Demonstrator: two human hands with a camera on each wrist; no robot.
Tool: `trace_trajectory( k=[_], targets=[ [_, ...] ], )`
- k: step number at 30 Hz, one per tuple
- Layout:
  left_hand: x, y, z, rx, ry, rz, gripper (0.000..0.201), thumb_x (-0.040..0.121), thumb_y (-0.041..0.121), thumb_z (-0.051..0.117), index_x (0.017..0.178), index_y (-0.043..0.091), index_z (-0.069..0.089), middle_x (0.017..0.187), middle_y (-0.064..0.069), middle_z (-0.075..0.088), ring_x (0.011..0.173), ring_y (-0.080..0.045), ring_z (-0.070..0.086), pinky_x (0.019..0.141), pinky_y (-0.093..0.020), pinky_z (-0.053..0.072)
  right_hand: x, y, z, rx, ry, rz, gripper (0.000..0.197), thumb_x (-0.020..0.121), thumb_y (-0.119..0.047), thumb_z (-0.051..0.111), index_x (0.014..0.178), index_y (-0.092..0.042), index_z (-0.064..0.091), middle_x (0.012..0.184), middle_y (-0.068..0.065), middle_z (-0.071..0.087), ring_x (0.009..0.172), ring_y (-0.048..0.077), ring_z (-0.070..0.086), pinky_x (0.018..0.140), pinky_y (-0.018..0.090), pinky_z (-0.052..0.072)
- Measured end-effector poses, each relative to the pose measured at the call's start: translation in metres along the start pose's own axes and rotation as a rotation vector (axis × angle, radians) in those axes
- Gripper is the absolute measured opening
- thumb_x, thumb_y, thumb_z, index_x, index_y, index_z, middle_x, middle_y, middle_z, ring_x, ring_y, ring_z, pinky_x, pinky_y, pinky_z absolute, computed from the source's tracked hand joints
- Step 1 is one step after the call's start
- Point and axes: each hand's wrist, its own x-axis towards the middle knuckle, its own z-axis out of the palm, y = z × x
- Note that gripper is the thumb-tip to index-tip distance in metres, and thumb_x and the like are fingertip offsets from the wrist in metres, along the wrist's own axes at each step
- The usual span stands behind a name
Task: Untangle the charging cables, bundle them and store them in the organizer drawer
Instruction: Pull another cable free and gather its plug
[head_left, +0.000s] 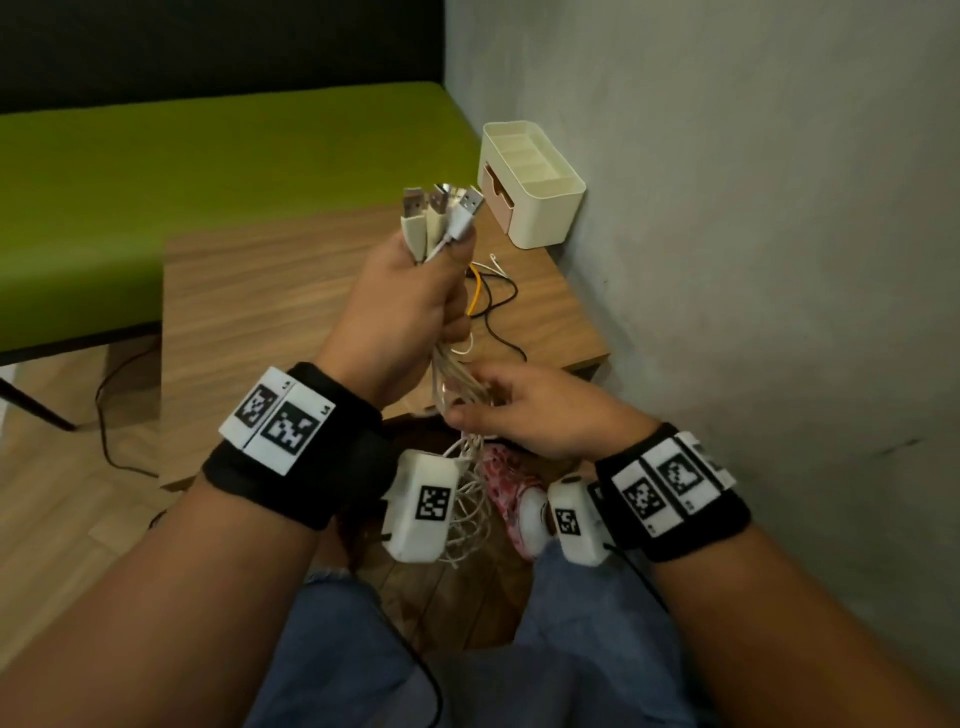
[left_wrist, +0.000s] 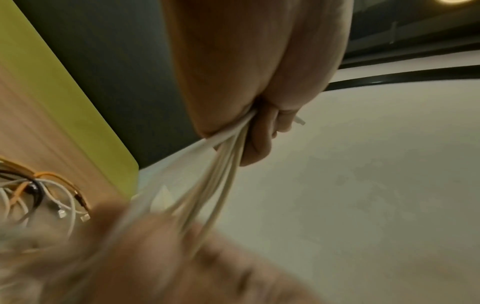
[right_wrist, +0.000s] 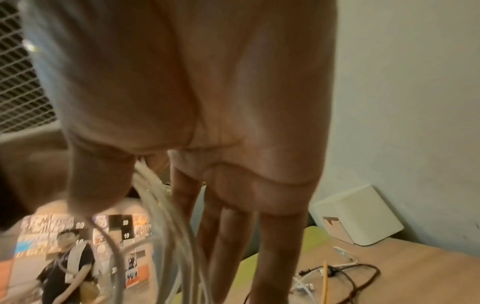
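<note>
- I see the white cables (head_left: 451, 384) bunched in the air over the surface's near edge, USB plugs (head_left: 441, 205) sticking up out of the fist, loose lengths hanging down toward the floor.
- My left hand (head_left: 402, 306) is clamped around the bunch just under the plugs; the left wrist view shows the cords (left_wrist: 221, 156) leaving the curled fingers.
- My right hand (head_left: 535, 410) sits lower, thumb and fingers pinching the same strands; other fingers look straight in the right wrist view.
- Leftover cables (head_left: 491, 299), yellow, black and white, lie loose on the surface (head_left: 270, 291), between hands and organizer.
- Organizer (head_left: 530, 182) stands at the surface's far corner, against the wall (head_left: 753, 208). Top compartments look bare.
- Its pink drawer (head_left: 496, 195): can't tell whether it is open, contents hidden.
- Green bench (head_left: 182, 171) beyond the surface.
</note>
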Motion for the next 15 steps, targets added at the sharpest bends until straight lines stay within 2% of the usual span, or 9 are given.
trace_trajectory(
  k=[2, 4, 6, 8, 10, 12, 14, 15],
  targets=[
    [0.000, 0.004, -0.006, -0.024, 0.019, 0.002, 0.027, 0.104, 0.021, 0.045, 0.078, 0.021, 0.038, 0.061, 0.005, 0.022, 0.048, -0.007, 0.019, 0.043, -0.021, 0.024, 0.003, 0.001, 0.004, -0.167, -0.086, 0.055, 0.039, 0.089, -0.061, 0.057, 0.110, -0.030, 0.067, 0.105, -0.007, 0.071, 0.096, 0.009, 0.065, 0.092, 0.042, 0.052],
    [-0.002, 0.003, -0.011, -0.022, 0.052, -0.017, 0.028, 0.104, 0.023, 0.045, 0.077, 0.022, 0.039, 0.060, 0.006, 0.024, 0.049, -0.008, 0.020, 0.045, -0.022, 0.028, 0.002, 0.000, -0.001, -0.261, -0.144, 0.095, 0.043, 0.086, -0.068, 0.054, 0.105, -0.032, 0.068, 0.097, -0.006, 0.072, 0.089, 0.010, 0.066, 0.087, 0.041, 0.054],
    [-0.004, -0.001, -0.014, 0.048, 0.094, -0.027, 0.028, 0.103, 0.023, 0.046, 0.076, 0.021, 0.042, 0.058, 0.006, 0.029, 0.050, -0.010, 0.026, 0.049, -0.025, 0.032, -0.001, -0.002, -0.010, -0.292, -0.145, 0.109, 0.050, 0.082, -0.068, 0.060, 0.119, -0.035, 0.063, 0.112, -0.008, 0.069, 0.100, 0.009, 0.063, 0.091, 0.036, 0.052],
    [-0.007, -0.007, -0.015, 0.155, 0.122, -0.042, 0.028, 0.103, 0.023, 0.046, 0.076, 0.018, 0.044, 0.055, 0.005, 0.036, 0.051, -0.012, 0.036, 0.052, -0.026, 0.037, -0.004, -0.004, -0.021, -0.311, -0.071, 0.082, 0.067, 0.081, -0.058, 0.069, 0.140, -0.036, 0.047, 0.140, -0.010, 0.053, 0.122, 0.009, 0.052, 0.099, 0.030, 0.043],
    [-0.012, -0.014, -0.015, 0.254, 0.115, -0.083, 0.028, 0.103, 0.022, 0.045, 0.076, 0.016, 0.047, 0.054, 0.001, 0.044, 0.052, -0.014, 0.045, 0.051, -0.023, 0.042, -0.009, -0.008, -0.027, -0.176, 0.073, -0.016, 0.078, 0.083, -0.041, 0.074, 0.150, -0.038, 0.033, 0.151, -0.015, 0.036, 0.130, -0.001, 0.040, 0.103, 0.024, 0.036],
    [-0.018, -0.023, -0.014, 0.336, 0.082, -0.132, 0.026, 0.102, 0.014, 0.045, 0.077, 0.012, 0.049, 0.058, -0.005, 0.045, 0.053, -0.018, 0.045, 0.047, -0.021, 0.043, -0.010, -0.015, -0.027, 0.165, 0.191, -0.157, 0.079, 0.085, -0.029, 0.072, 0.150, -0.042, 0.029, 0.151, -0.019, 0.035, 0.124, -0.016, 0.040, 0.104, 0.022, 0.038],
    [-0.022, -0.033, -0.011, 0.382, -0.003, -0.120, 0.024, 0.100, 0.002, 0.042, 0.078, 0.008, 0.049, 0.056, 0.000, 0.044, 0.052, -0.013, 0.041, 0.045, -0.021, 0.037, -0.004, -0.018, -0.021, 0.356, 0.240, -0.248, 0.079, 0.084, -0.032, 0.069, 0.151, -0.042, 0.028, 0.154, -0.015, 0.037, 0.132, -0.014, 0.037, 0.110, 0.025, 0.037],
    [-0.024, -0.038, -0.010, 0.413, -0.048, -0.110, 0.026, 0.097, -0.004, 0.040, 0.076, 0.008, 0.049, 0.054, 0.007, 0.045, 0.049, -0.008, 0.040, 0.045, -0.021, 0.034, 0.001, -0.018, -0.018, 0.316, 0.249, -0.271, 0.074, 0.086, -0.036, 0.068, 0.150, -0.040, 0.030, 0.154, -0.014, 0.037, 0.136, -0.009, 0.035, 0.113, 0.027, 0.035]
  ],
)
